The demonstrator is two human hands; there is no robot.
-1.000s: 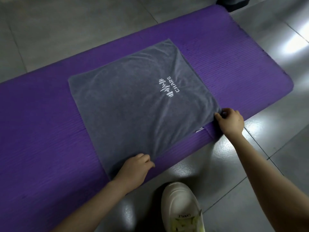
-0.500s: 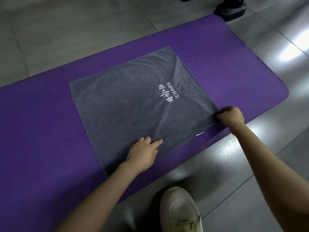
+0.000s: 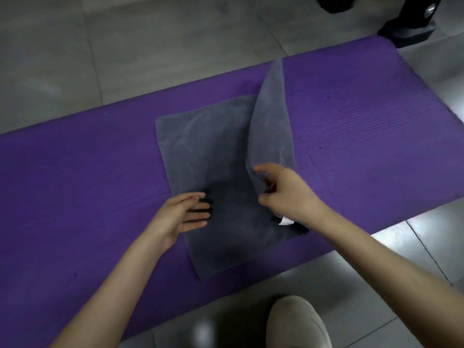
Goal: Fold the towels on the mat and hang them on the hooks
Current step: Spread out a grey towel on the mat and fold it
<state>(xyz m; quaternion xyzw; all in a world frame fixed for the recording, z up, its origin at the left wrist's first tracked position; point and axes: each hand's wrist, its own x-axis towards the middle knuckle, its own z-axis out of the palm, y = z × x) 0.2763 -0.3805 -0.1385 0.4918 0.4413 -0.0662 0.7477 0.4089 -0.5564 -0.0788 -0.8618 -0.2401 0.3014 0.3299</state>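
At centre frame the grey towel [image 3: 208, 151] lies on the purple mat [image 3: 75, 184], its right half held up on edge by the right hand [image 3: 288, 194], which pinches it, while the left hand [image 3: 184, 217] reaches, fingers straight, over the towel's left edge.

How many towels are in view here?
1. A grey towel lies on the purple mat, its right half lifted by the right hand. No other shows, though some may lie off-frame.
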